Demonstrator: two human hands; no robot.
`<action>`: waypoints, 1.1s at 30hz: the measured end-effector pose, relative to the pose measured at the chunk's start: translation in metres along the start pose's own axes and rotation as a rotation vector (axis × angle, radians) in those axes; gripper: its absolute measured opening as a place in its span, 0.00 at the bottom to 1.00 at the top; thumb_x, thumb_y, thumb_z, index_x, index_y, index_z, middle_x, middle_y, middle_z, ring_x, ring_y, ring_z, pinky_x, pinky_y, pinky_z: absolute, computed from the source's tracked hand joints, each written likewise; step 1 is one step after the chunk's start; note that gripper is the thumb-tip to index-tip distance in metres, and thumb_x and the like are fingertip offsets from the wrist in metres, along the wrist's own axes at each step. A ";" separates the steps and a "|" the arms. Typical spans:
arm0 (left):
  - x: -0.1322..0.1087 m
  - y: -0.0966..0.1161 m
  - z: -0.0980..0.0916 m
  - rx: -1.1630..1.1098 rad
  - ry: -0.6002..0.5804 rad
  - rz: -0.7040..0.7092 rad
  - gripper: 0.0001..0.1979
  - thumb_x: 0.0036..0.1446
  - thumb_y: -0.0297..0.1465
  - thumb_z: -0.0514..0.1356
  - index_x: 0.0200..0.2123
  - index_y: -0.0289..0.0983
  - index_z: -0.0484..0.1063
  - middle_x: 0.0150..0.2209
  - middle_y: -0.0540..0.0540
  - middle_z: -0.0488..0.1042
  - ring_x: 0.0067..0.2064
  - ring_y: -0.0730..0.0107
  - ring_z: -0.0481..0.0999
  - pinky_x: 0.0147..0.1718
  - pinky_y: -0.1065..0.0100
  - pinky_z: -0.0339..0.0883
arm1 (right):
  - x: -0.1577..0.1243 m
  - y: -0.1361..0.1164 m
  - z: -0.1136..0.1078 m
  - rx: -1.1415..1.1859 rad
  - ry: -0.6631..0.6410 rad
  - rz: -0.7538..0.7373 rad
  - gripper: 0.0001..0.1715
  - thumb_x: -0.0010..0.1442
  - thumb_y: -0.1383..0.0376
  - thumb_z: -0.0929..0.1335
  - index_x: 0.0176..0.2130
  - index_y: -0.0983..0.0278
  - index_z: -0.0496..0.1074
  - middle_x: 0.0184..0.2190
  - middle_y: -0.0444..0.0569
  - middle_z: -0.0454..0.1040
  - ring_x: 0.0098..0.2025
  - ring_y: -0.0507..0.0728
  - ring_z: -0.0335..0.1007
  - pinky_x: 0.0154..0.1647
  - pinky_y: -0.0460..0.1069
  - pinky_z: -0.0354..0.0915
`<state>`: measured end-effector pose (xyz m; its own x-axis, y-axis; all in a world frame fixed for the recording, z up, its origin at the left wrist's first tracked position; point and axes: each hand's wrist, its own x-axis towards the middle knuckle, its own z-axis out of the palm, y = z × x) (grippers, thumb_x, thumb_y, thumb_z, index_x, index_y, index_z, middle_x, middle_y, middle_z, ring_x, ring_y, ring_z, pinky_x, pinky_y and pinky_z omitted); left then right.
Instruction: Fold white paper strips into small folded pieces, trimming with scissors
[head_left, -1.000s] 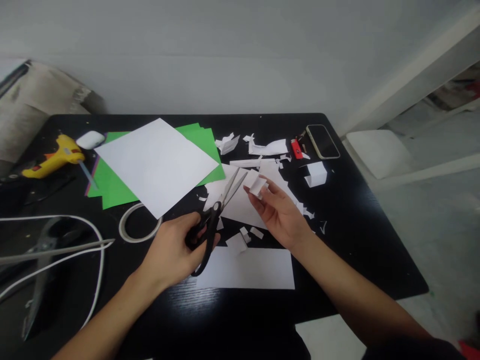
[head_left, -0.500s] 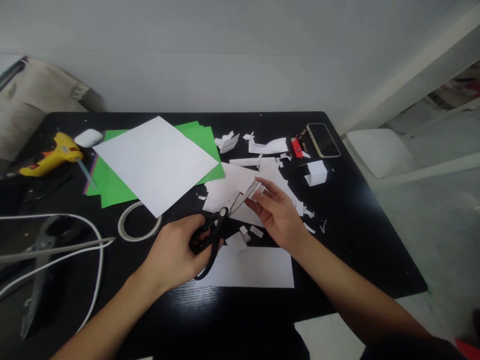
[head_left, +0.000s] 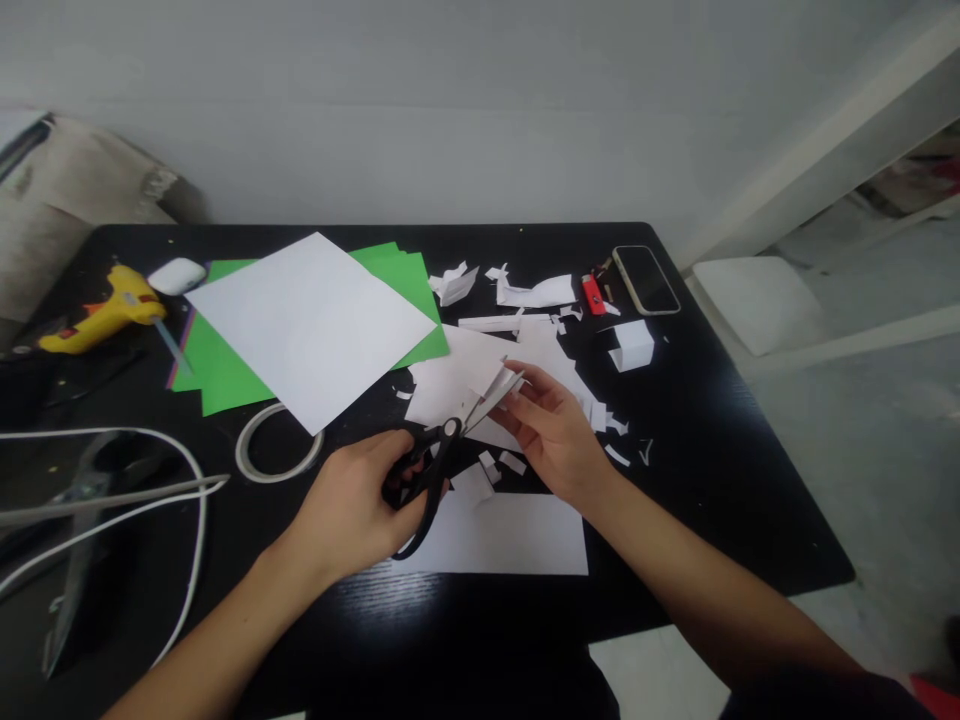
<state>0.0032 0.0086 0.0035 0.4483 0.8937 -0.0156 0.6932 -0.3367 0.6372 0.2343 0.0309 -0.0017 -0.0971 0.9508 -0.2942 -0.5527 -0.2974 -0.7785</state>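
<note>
My left hand (head_left: 364, 505) grips a pair of black-handled scissors (head_left: 450, 428), its fingers through the handle loops. The blades are parted a little and point up to the right, against a small folded piece of white paper (head_left: 499, 383). That piece is pinched in the fingers of my right hand (head_left: 555, 425), which partly hide it. Below both hands lie torn white sheets (head_left: 457, 365), a white paper strip (head_left: 517, 540) and small paper offcuts (head_left: 513, 462).
At the left are a yellow glue gun (head_left: 112, 315), a white mouse (head_left: 178, 275), a tape roll (head_left: 247, 455), a white cable (head_left: 199, 530) and green sheets (head_left: 232, 385) under a white square sheet (head_left: 315, 325). A phone (head_left: 646, 280), red lighter (head_left: 592, 295) and folded paper (head_left: 634, 345) lie at right.
The scissor blades have shifted slightly to the right over the folded paper. The paper has tilted a little in my right hand; the table items stay put.
</note>
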 end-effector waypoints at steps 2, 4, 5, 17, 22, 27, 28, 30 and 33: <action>0.000 -0.001 0.001 0.003 -0.008 0.002 0.13 0.59 0.35 0.62 0.27 0.40 0.60 0.26 0.51 0.68 0.25 0.69 0.67 0.26 0.66 0.60 | 0.000 0.000 0.000 0.000 0.013 0.001 0.18 0.54 0.64 0.81 0.44 0.55 0.80 0.41 0.40 0.82 0.47 0.55 0.79 0.59 0.56 0.74; 0.000 -0.001 0.001 0.004 -0.017 0.003 0.13 0.59 0.34 0.62 0.27 0.40 0.60 0.26 0.51 0.68 0.26 0.69 0.68 0.27 0.66 0.61 | 0.000 0.000 0.000 -0.005 0.022 0.003 0.18 0.54 0.64 0.81 0.44 0.55 0.80 0.41 0.41 0.82 0.47 0.55 0.80 0.60 0.57 0.74; 0.000 -0.001 0.001 0.006 -0.019 0.003 0.12 0.59 0.34 0.61 0.27 0.40 0.60 0.26 0.51 0.68 0.26 0.69 0.68 0.27 0.66 0.61 | 0.000 0.000 0.000 -0.006 0.022 0.004 0.17 0.54 0.64 0.81 0.44 0.55 0.80 0.41 0.41 0.82 0.47 0.55 0.80 0.60 0.57 0.74; 0.001 -0.001 0.002 0.038 0.010 0.011 0.12 0.58 0.31 0.60 0.26 0.40 0.59 0.24 0.52 0.66 0.24 0.71 0.66 0.24 0.68 0.57 | -0.001 0.000 0.000 -0.019 0.025 0.003 0.18 0.54 0.64 0.81 0.44 0.55 0.80 0.42 0.41 0.82 0.48 0.56 0.80 0.61 0.57 0.74; 0.000 -0.002 0.002 0.053 0.002 0.006 0.12 0.58 0.30 0.59 0.25 0.40 0.59 0.24 0.52 0.67 0.24 0.70 0.67 0.25 0.68 0.57 | -0.001 -0.001 0.000 0.007 0.025 0.006 0.17 0.54 0.65 0.81 0.44 0.56 0.80 0.41 0.40 0.82 0.47 0.54 0.80 0.59 0.54 0.75; 0.000 -0.002 0.002 0.069 0.021 0.018 0.12 0.58 0.30 0.59 0.25 0.40 0.58 0.24 0.52 0.66 0.24 0.71 0.66 0.24 0.68 0.56 | 0.000 0.000 0.000 0.003 0.035 0.009 0.18 0.52 0.64 0.81 0.43 0.56 0.80 0.41 0.40 0.82 0.47 0.56 0.80 0.60 0.57 0.74; 0.000 -0.002 0.002 0.065 0.027 0.023 0.12 0.58 0.30 0.59 0.25 0.40 0.58 0.23 0.52 0.66 0.23 0.71 0.66 0.24 0.68 0.55 | 0.000 0.000 -0.001 0.001 0.037 0.010 0.18 0.52 0.64 0.81 0.43 0.55 0.80 0.41 0.40 0.82 0.47 0.56 0.80 0.60 0.57 0.74; 0.000 -0.003 0.002 0.057 0.032 0.030 0.12 0.58 0.30 0.59 0.25 0.40 0.59 0.24 0.51 0.67 0.23 0.71 0.66 0.24 0.68 0.56 | 0.001 0.000 -0.001 -0.007 0.039 0.012 0.18 0.52 0.64 0.81 0.43 0.55 0.80 0.42 0.41 0.82 0.48 0.56 0.80 0.61 0.58 0.74; 0.000 -0.004 0.002 0.057 0.028 0.033 0.11 0.58 0.29 0.59 0.25 0.40 0.60 0.24 0.51 0.67 0.23 0.70 0.67 0.24 0.68 0.56 | 0.001 0.000 -0.001 -0.021 0.043 0.006 0.19 0.52 0.64 0.81 0.43 0.55 0.80 0.42 0.41 0.83 0.48 0.57 0.80 0.61 0.58 0.74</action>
<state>0.0011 0.0092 -0.0010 0.4558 0.8897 0.0267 0.7097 -0.3813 0.5924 0.2350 0.0316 -0.0020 -0.0647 0.9444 -0.3224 -0.5350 -0.3056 -0.7876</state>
